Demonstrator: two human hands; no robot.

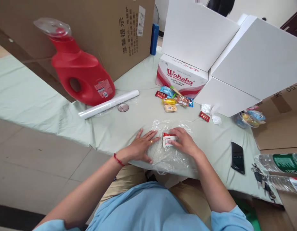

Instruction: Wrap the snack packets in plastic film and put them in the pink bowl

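A clear plastic bag [172, 157] lies flat on the pale green cloth [119, 125] at the near edge. My left hand [141, 146] rests palm down on the bag's left side, fingers spread, a ring on one finger. My right hand [184, 141] pinches a small red and white packet [168, 140] that lies on or in the bag, between the two hands. Whether the packet is inside the plastic I cannot tell.
A pile of small snack packets [172, 100] lies in front of a Wahaha carton [180, 80]. A red detergent jug [78, 70], a white roll [108, 104], a black phone [237, 157], white boxes [254, 54], a bag of snacks [250, 118] and water bottles [280, 162] surround the spot.
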